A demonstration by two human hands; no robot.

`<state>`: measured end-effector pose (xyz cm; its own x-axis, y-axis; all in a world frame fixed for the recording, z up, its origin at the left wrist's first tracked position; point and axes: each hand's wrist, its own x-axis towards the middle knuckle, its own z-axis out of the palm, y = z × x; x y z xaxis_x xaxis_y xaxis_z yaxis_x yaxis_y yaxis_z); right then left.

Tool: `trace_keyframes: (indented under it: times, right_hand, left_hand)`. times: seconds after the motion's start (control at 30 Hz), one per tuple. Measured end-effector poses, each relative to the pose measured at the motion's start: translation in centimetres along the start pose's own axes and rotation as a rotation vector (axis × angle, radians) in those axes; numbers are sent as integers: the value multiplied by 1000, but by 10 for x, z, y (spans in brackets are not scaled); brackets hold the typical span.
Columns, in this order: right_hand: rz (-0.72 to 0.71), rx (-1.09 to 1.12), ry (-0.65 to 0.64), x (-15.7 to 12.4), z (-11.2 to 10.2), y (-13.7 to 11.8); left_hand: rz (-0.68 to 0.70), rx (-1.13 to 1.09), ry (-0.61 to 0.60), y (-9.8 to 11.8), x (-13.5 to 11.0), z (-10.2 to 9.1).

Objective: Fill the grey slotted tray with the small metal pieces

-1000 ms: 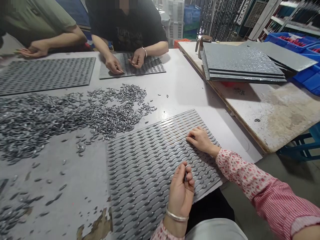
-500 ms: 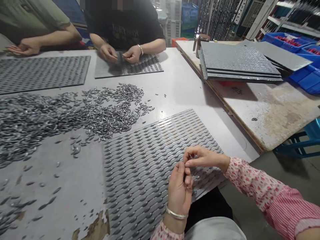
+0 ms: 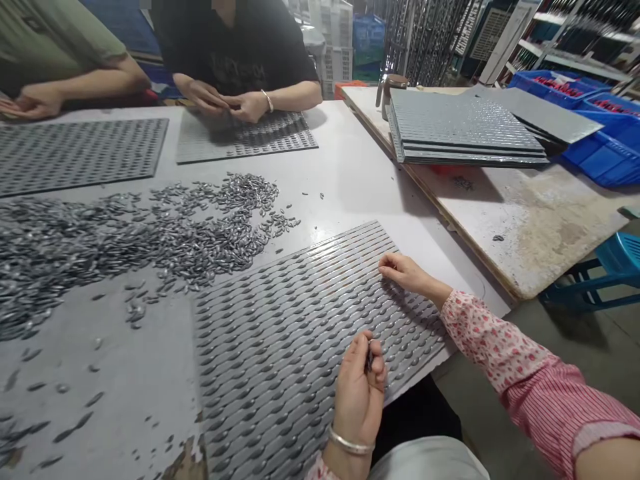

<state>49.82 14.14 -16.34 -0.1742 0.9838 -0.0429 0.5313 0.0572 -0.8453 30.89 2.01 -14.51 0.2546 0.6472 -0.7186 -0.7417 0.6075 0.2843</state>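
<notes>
Far left on the grey surface [image 3: 350, 180], a wide heap of loose metal pieces [image 3: 125, 233], small, grey and pointed at both ends. Just right of the heap, a grooved tray [image 3: 280, 333], flat at the near edge. Over the tray's near edge, left hand [image 3: 357, 397], upright, fingers curled, pinching a few dark pieces [image 3: 370, 360] against the thumb; silver bangle [image 3: 350, 441] at the wrist. Farther right, right hand [image 3: 406, 272], palm down, fingers pressed together, tips touching the tray's far right part; anything between them too small to tell. Rightmost, on a worn second surface [image 3: 540, 227], a stack of trays [image 3: 465, 127] near blue crates [image 3: 600, 153].
</notes>
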Motion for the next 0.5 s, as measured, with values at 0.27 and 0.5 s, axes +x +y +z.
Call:
trace_keyframes:
  times: [0.27, 0.5]
  right_hand:
    - [-147, -261, -16, 7, 1, 2]
    - [-256, -574, -23, 10, 6, 12]
  left_hand:
    - [1, -22, 28, 0, 4, -3]
    - [-3, -17, 16, -2, 5, -3]
